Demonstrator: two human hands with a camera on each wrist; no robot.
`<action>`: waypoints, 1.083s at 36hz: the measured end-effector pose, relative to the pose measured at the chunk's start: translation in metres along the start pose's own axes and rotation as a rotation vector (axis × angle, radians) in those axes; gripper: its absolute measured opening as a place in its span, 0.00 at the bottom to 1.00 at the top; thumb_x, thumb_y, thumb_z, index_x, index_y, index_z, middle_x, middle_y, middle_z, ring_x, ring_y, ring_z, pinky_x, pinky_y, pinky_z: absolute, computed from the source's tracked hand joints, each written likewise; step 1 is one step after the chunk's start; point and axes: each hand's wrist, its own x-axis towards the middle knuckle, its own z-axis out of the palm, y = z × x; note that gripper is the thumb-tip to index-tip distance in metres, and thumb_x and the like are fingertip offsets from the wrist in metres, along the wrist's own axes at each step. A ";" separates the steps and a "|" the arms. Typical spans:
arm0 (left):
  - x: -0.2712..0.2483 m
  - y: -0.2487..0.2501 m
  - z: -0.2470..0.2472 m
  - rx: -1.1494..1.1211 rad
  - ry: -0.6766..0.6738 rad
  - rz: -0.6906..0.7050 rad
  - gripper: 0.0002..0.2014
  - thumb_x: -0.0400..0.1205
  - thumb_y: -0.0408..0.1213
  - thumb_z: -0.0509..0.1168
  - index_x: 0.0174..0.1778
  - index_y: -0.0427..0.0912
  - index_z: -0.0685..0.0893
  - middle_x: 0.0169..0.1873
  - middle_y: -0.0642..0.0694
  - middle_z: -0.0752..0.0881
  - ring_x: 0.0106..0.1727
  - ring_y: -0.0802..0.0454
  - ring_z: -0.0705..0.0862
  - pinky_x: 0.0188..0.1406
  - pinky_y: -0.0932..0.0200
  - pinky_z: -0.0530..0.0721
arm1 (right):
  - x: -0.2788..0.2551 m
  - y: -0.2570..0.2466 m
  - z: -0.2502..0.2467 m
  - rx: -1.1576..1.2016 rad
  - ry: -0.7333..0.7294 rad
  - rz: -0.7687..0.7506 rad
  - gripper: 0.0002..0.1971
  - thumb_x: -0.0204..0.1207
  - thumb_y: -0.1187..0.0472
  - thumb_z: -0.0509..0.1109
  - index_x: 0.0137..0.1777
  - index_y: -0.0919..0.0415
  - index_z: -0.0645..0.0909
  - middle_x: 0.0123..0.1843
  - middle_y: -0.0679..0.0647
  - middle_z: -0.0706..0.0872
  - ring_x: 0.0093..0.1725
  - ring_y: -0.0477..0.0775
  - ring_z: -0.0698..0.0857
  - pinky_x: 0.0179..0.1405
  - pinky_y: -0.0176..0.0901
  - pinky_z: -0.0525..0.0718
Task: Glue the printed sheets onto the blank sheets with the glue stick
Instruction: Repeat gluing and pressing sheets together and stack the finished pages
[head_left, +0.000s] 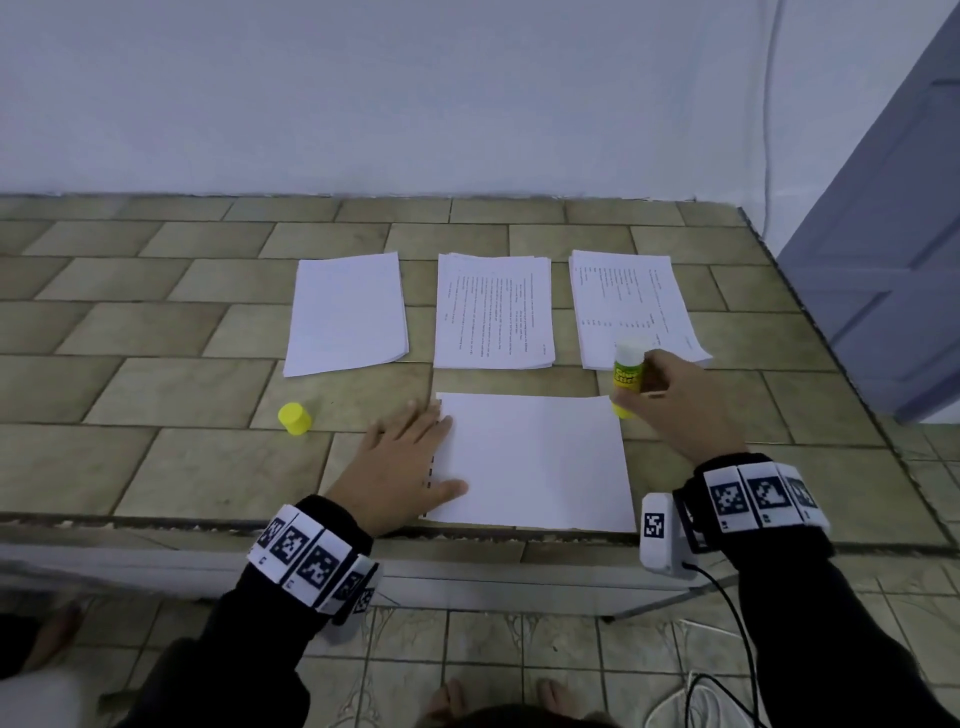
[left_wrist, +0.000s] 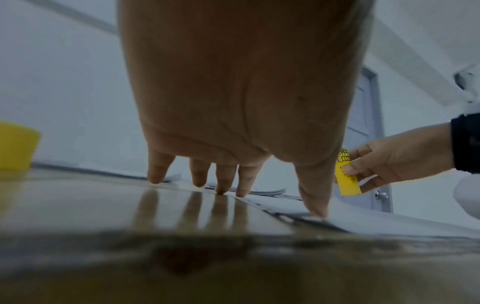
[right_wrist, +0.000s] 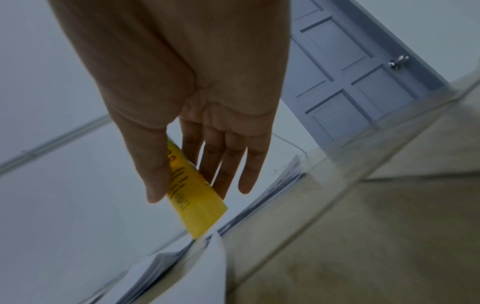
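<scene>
Your left hand (head_left: 402, 462) lies flat pinning the sheet (head_left: 535, 462) while your right hand (head_left: 675, 400) pinches the glue stick (head_left: 627, 376): spread glue next.

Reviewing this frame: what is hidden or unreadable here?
- Glue stick tip: head view, blurred; right wrist view, the stick's own body hides it, so contact with the front sheet is unclear.
- Print on the two printed stacks: head view, too small to read.
- Front sheet's underside: face down; only dark marks show at its left edge beside the left hand.
- Right hand grip: head view, fingers partly hidden behind the stick.
</scene>
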 end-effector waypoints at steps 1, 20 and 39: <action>-0.001 -0.002 0.003 -0.019 0.005 0.006 0.45 0.80 0.71 0.49 0.88 0.49 0.46 0.87 0.54 0.40 0.86 0.54 0.35 0.85 0.41 0.42 | 0.000 -0.004 0.000 0.004 0.002 -0.018 0.14 0.72 0.62 0.78 0.55 0.57 0.80 0.46 0.47 0.86 0.45 0.43 0.83 0.41 0.27 0.76; 0.013 -0.005 0.037 -0.123 0.370 0.004 0.48 0.75 0.74 0.40 0.86 0.45 0.57 0.86 0.53 0.54 0.87 0.54 0.45 0.84 0.41 0.38 | 0.019 -0.062 0.052 -0.106 -0.199 -0.213 0.11 0.69 0.58 0.79 0.50 0.54 0.85 0.50 0.51 0.85 0.49 0.50 0.82 0.49 0.41 0.78; 0.013 -0.003 0.037 -0.123 0.386 -0.007 0.52 0.73 0.75 0.39 0.87 0.41 0.56 0.86 0.50 0.56 0.87 0.54 0.46 0.85 0.42 0.37 | 0.024 -0.098 0.106 -0.185 -0.294 -0.262 0.16 0.68 0.59 0.80 0.51 0.65 0.80 0.49 0.57 0.77 0.47 0.55 0.77 0.43 0.45 0.74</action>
